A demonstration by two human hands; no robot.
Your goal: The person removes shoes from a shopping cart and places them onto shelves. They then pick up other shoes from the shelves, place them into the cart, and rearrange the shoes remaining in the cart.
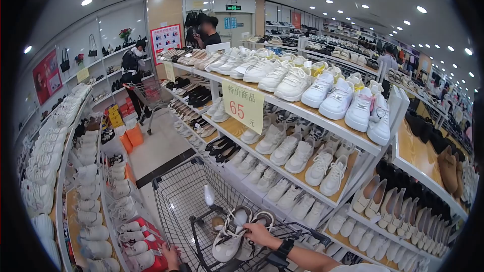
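Over the near end of a wire shopping cart [174, 191], my right hand [259, 234] is closed on a pair of white and grey sneakers [229, 239], gripping near their collars and laces. A dark watch band circles that wrist. My left hand [170, 256] is at the bottom edge, left of the cart and beside white shoes on a red box [159, 259]; its fingers are partly visible and apart, with nothing seen in them. A white bottle-like item [208, 195] and a small brown round item [218, 222] are in the cart.
A tiered rack [297, 106] of white shoes with a yellow price sign [243, 107] borders the right side. Shoe shelves [65, 161] line the left. Further up the aisle stand another cart [151, 95], a person [132, 63] and orange boxes [134, 135].
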